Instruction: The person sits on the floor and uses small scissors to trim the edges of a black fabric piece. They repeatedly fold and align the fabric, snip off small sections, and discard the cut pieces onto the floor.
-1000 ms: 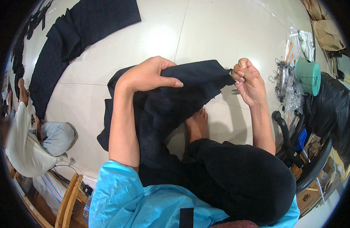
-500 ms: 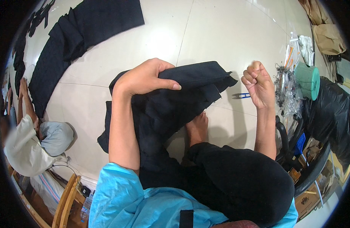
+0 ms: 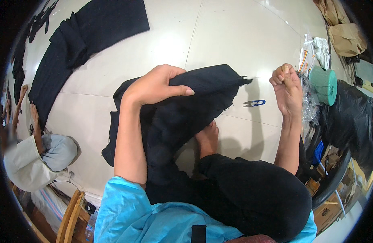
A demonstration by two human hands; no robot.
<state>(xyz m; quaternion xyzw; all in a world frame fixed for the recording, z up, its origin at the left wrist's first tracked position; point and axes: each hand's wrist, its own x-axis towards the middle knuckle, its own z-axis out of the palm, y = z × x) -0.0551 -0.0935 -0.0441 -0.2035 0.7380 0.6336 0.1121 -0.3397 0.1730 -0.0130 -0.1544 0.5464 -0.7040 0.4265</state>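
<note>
My left hand point(image 3: 152, 87) grips the upper folded edge of a black fabric piece point(image 3: 196, 105), thumb over the top layer; the fabric falls across my lap and has a frayed corner at the right. My right hand point(image 3: 286, 87) is raised clear of that corner, fingers curled in a pinch; whatever they hold, if anything, is too small to make out. Thread snips with blue handles point(image 3: 256, 103) lie on the tiled floor between the fabric and my right hand. My bare foot point(image 3: 207, 137) shows below the fabric.
More black cloth point(image 3: 95, 32) lies at upper left. A co-worker point(image 3: 32, 158) sits at left, hands on cloth. At right are a green spool point(image 3: 324, 87), plastic wrappings, a black bag point(image 3: 348, 121), brown paper and a chair. Wooden furniture point(image 3: 69, 214) stands at lower left.
My right hand has left the fabric corner and moved rightward, exposing the snips on the floor. My left hand keeps its grip. The co-worker's hand has moved along the cloth.
</note>
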